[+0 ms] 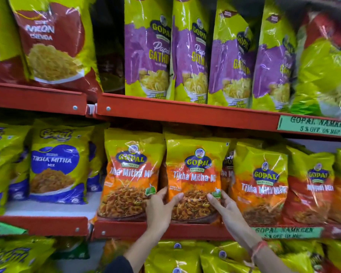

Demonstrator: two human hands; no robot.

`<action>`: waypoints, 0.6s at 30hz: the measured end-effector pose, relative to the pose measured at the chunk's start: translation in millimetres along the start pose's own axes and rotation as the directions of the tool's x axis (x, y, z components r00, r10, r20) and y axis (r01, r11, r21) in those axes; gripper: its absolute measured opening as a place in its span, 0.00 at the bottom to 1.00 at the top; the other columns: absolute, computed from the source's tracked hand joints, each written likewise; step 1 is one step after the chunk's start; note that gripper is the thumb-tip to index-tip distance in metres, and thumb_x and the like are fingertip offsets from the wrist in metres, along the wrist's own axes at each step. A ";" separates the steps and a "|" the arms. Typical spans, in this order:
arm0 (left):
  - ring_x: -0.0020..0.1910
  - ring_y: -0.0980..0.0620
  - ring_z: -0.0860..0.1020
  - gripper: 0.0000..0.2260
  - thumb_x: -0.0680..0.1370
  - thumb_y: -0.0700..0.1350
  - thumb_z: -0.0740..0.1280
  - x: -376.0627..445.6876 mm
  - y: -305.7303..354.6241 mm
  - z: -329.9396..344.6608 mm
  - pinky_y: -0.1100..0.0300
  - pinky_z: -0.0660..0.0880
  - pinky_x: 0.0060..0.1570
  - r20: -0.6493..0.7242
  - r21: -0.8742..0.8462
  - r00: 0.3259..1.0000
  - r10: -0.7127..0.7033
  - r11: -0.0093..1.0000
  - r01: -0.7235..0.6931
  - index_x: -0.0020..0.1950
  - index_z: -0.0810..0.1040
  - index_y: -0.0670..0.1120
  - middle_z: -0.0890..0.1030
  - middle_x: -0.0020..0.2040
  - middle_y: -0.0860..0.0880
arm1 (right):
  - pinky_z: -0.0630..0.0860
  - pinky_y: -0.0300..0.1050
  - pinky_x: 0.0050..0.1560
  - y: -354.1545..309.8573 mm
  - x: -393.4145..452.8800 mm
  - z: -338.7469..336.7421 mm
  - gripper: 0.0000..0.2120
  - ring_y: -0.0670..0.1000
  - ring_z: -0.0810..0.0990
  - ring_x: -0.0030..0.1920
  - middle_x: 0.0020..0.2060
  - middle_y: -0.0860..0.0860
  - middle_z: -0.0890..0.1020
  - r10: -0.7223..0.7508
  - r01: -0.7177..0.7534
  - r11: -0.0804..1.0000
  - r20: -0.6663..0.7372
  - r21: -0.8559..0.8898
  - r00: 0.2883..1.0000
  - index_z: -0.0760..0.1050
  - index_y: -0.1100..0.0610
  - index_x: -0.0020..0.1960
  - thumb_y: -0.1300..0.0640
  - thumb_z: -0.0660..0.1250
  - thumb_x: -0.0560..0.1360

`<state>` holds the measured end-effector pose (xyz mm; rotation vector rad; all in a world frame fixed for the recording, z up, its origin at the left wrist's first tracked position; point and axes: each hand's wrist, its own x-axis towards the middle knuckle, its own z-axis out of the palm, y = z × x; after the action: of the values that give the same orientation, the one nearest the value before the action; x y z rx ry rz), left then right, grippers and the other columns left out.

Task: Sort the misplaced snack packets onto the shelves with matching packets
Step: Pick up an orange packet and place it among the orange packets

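An orange and yellow Tikha Mitha Mix packet stands upright on the middle red shelf, between two matching orange packets. My left hand grips its lower left edge, thumb on the front. My right hand holds its lower right edge, fingers round the side. A red Navratan-style packet stands further right on the same shelf.
Blue Tikha Mitha packets fill the middle shelf's left bay. The upper shelf carries purple Papdi Gathiya packets, a red Chevda packet at left and a green packet at right. Yellow packets crowd the bottom shelf.
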<state>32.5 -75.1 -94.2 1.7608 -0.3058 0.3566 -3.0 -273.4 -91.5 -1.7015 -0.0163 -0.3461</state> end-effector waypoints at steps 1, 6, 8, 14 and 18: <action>0.57 0.55 0.80 0.29 0.70 0.60 0.70 -1.4 -0.7 0.9 0.55 0.76 0.59 -0.014 0.016 1.000 0.014 1.000 -0.013 0.66 0.77 0.45 0.83 0.57 0.52 | 0.61 0.54 0.76 2.4 0.8 0.5 0.52 0.51 0.65 0.76 0.76 0.48 0.66 0.010 -0.010 1.000 -0.005 -0.021 1.000 0.51 0.51 0.81 0.33 0.70 0.66; 0.63 0.51 0.77 0.28 0.75 0.56 0.67 0.4 -0.2 -4.9 0.50 0.74 0.63 0.095 0.080 0.995 0.004 0.997 -0.011 0.70 0.72 0.44 0.80 0.64 0.48 | 0.67 0.33 0.57 0.9 -3.5 5.8 0.36 0.33 0.73 0.55 0.55 0.28 0.71 0.002 -0.005 0.992 -0.021 -0.129 1.000 0.60 0.44 0.73 0.35 0.65 0.69; 0.66 0.49 0.75 0.28 0.76 0.56 0.66 -3.7 -1.0 -11.3 0.50 0.73 0.65 0.163 0.060 0.987 -0.014 0.998 0.004 0.73 0.68 0.44 0.77 0.67 0.49 | 0.73 0.41 0.59 3.0 -10.3 11.6 0.33 0.47 0.75 0.66 0.63 0.40 0.77 -0.015 0.000 0.992 -0.120 -0.129 0.993 0.64 0.47 0.73 0.38 0.66 0.71; 0.56 0.55 0.80 0.18 0.77 0.56 0.64 -34.9 -11.6 -52.4 0.62 0.76 0.56 0.189 -0.060 0.982 -0.026 0.997 0.038 0.63 0.77 0.50 0.82 0.58 0.53 | 0.65 0.46 0.71 -9.7 -60.3 63.2 0.27 0.51 0.67 0.73 0.73 0.52 0.68 -0.315 0.191 0.932 -0.424 -0.309 0.849 0.63 0.53 0.76 0.49 0.65 0.79; 0.51 0.56 0.83 0.09 0.79 0.50 0.62 -56.5 -22.7 -87.7 0.58 0.78 0.55 0.224 -0.145 0.974 -0.043 0.987 0.077 0.55 0.79 0.51 0.85 0.51 0.51 | 0.67 0.40 0.67 -11.9 -92.9 104.2 0.17 0.47 0.71 0.67 0.65 0.51 0.74 -0.470 0.332 0.866 -0.381 -0.375 0.796 0.72 0.54 0.68 0.55 0.63 0.81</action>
<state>-16.8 16.1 -119.5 1.6563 -0.4256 0.0909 -71.4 -153.3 -114.4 -1.8596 0.0209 -1.1270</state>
